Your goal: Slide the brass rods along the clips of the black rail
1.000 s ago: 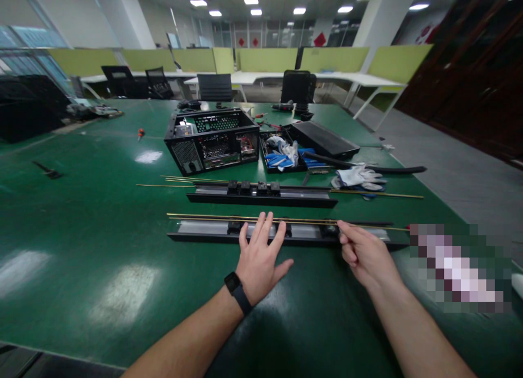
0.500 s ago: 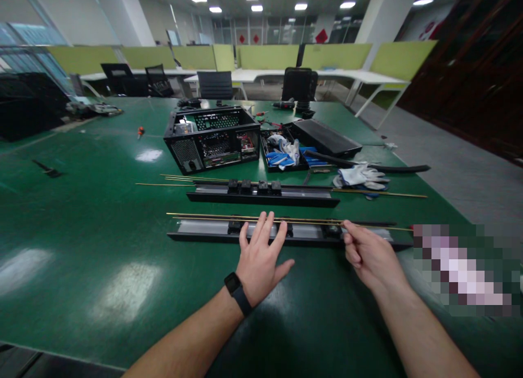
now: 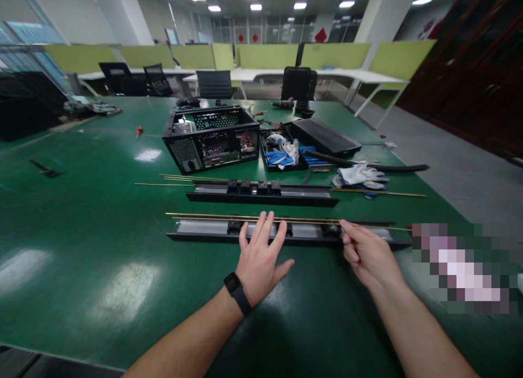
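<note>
The right hand [image 3: 365,252] is closed in a pinch, thumb and forefinger together at the brass-coloured rods [image 3: 204,217]; whether it grips one rod or more cannot be told. The left hand [image 3: 261,258] is open, palm down, fingers spread, with the fingertips at the same rods; firm pressure cannot be confirmed. Principal relation: the rods lie just to the far side of both palms, long axis left to right, nearly parallel to the near black channel [image 3: 200,237] and above its far part. The left hand is at mid-length; the right hand is nearer the right end, and the rods' free ends point left. One rod line continues right, past the right hand. Black blocks sit in the near channel: one [image 3: 234,226] just left of the left hand's fingers, one partly behind them, one beside the right fingertips. Beyond, well apart from the hands, a far black channel [image 3: 261,200] lies roughly parallel and carries four small blocks [image 3: 245,187], with further thin rods [image 3: 180,178] projecting left. Farther out on the green worktop [image 3: 102,220] are an open computer case [image 3: 190,156] at far centre and a white glove [image 3: 359,176] at far right.
</note>
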`<state>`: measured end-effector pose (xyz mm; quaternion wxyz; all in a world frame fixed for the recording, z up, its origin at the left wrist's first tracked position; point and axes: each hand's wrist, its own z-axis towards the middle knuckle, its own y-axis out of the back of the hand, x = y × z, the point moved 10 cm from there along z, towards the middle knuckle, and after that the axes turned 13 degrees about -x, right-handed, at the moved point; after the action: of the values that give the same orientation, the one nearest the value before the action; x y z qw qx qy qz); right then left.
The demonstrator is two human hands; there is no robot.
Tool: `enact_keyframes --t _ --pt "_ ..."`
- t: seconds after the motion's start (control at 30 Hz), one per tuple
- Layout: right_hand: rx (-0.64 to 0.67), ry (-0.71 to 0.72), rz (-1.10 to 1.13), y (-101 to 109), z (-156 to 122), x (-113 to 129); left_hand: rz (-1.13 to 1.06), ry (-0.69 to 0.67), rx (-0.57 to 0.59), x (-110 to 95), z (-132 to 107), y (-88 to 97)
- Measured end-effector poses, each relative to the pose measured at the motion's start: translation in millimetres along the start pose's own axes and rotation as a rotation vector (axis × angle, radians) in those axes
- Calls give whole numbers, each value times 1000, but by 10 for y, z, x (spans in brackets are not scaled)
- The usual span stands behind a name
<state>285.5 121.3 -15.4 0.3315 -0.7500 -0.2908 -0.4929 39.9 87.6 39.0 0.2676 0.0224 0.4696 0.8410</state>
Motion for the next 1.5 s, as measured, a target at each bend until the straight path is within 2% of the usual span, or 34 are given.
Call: enact_keyframes --t 0.9,1.33,1.5 --pt "16 18 0 16 16 0 5 -5 -9 -15 4 13" --pt "-32 5 18 44 -15 22 0 -6 -7 -19 13 23" --pt "4 14 -8 18 -22 19 -5 -1 -5 -12 16 23"
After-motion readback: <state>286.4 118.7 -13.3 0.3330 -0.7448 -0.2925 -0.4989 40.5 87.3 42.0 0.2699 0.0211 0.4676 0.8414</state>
